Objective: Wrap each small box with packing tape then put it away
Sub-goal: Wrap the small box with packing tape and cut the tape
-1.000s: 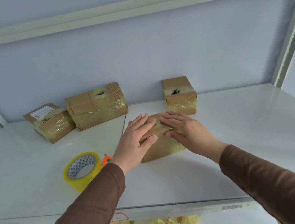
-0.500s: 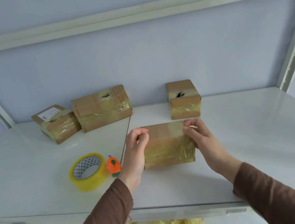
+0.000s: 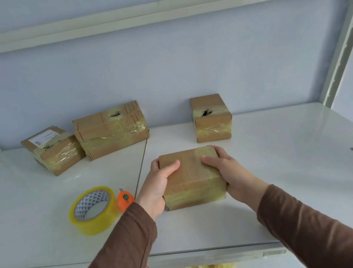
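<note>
A small brown cardboard box point(image 3: 192, 178) banded with clear yellowish tape sits at the middle of the white shelf point(image 3: 292, 161). My left hand point(image 3: 158, 183) grips its left side, thumb on top. My right hand point(image 3: 228, 172) grips its right side the same way. A yellow roll of packing tape point(image 3: 92, 210) lies flat to the left, with a small orange cutter point(image 3: 125, 199) beside it.
Three taped boxes stand along the back wall: one with a white label point(image 3: 53, 149) at the far left, a wider one point(image 3: 111, 129) next to it, and a cube-shaped one point(image 3: 211, 117) just behind the held box. Shelf uprights rise at both sides; crumpled tape shows below.
My hands went from pressing flat on top of the box to gripping its two sides. The box has turned so that its long taped face points toward me.
</note>
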